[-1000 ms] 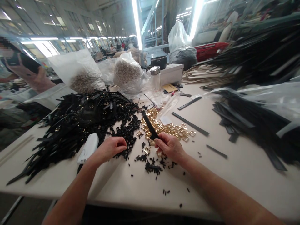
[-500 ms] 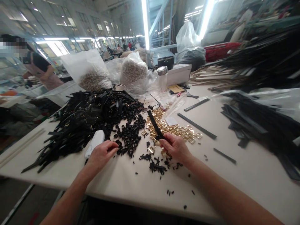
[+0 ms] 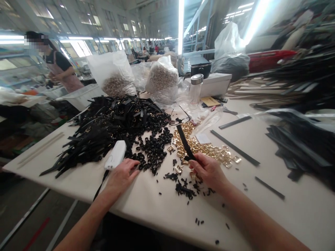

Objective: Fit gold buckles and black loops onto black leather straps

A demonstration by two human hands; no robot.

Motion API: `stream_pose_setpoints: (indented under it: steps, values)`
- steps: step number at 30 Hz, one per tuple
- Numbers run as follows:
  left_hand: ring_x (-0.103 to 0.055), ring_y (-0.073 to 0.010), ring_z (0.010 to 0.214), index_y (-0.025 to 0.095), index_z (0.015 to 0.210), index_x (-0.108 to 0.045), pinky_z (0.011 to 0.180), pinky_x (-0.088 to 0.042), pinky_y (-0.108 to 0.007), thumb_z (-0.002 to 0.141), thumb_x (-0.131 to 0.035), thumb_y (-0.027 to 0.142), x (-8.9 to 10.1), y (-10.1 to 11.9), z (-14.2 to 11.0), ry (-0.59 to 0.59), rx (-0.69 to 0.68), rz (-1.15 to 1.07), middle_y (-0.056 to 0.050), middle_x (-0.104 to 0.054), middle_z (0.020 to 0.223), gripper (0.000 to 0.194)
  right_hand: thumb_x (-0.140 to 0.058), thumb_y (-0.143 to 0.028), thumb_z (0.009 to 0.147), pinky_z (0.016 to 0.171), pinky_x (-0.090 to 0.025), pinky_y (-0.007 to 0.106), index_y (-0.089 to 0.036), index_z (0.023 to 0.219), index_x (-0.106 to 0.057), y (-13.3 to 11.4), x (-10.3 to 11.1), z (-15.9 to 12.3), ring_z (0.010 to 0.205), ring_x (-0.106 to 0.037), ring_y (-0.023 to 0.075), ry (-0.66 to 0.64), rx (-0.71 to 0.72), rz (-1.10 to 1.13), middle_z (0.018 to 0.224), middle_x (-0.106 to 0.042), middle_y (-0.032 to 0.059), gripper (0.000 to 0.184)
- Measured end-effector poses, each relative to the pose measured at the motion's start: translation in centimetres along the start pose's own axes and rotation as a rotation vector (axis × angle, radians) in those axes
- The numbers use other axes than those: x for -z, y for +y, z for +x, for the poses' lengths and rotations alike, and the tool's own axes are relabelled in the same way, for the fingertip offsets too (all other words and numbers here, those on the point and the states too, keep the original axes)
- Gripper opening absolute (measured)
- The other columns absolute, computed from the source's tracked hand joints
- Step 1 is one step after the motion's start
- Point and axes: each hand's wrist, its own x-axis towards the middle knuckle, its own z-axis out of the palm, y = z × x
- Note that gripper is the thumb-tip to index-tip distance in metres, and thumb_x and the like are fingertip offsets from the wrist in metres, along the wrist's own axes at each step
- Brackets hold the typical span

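My right hand [image 3: 210, 170] is closed on a black strap [image 3: 184, 141], which slants up to the left over the gold buckles. A darker, thicker part of the strap shows at the fingers, too small to make out. Gold square buckles [image 3: 209, 151] lie heaped just beyond this hand. My left hand [image 3: 123, 176] rests at the near left edge of a pile of small black loops [image 3: 154, 151]. Its thumb and forefinger are slightly apart, the tips by the outermost loops. Small black pieces [image 3: 184, 190] are scattered on the table between the hands.
A white device [image 3: 115, 155] with a cord sits beside my left wrist. Behind it is a heap of black straps [image 3: 104, 122]. Eyeglasses [image 3: 180, 120], a glass bottle [image 3: 196, 89] and bags of beige pieces [image 3: 162, 78] stand farther back. More strips [image 3: 288, 146] lie right. A person [image 3: 60, 68] stands left.
The view has turned left, so everything sits farther right in the picture. My left thumb and forefinger have parted a little beside the loops. The right hand keeps the strap.
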Motion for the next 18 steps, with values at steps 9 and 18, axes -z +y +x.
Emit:
stream_pose_setpoints:
  steps: [9, 18]
  values:
    - [-0.065, -0.0176, 0.07, 0.021, 0.102, -0.065, 0.064, -0.053, -0.028, 0.082, -0.057, 0.025, -1.0, -0.8, -1.6, 0.076, 0.085, -0.279, -0.002, -0.069, 0.084, 0.022, -0.054, -0.04, 0.089, 0.05, -0.052, 0.025, -0.02, 0.085, -0.06, -0.3, 0.0, -0.1, 0.055, -0.068, 0.0154, -0.044, -0.006, -0.001, 0.071, -0.071, 0.0025, 0.021]
    - [-0.065, -0.02, 0.083, 0.022, 0.085, -0.067, 0.077, -0.05, -0.032, 0.086, -0.053, 0.025, 0.1, -1.3, 0.4, 0.123, -0.046, -0.145, -0.005, -0.069, 0.089, 0.014, -0.053, -0.041, 0.089, 0.05, -0.051, 0.024, -0.019, 0.084, -0.06, -0.5, 0.0, 0.0, 0.055, -0.068, 0.0151, -0.05, 0.006, -0.022, 0.07, -0.071, 0.0027, 0.023]
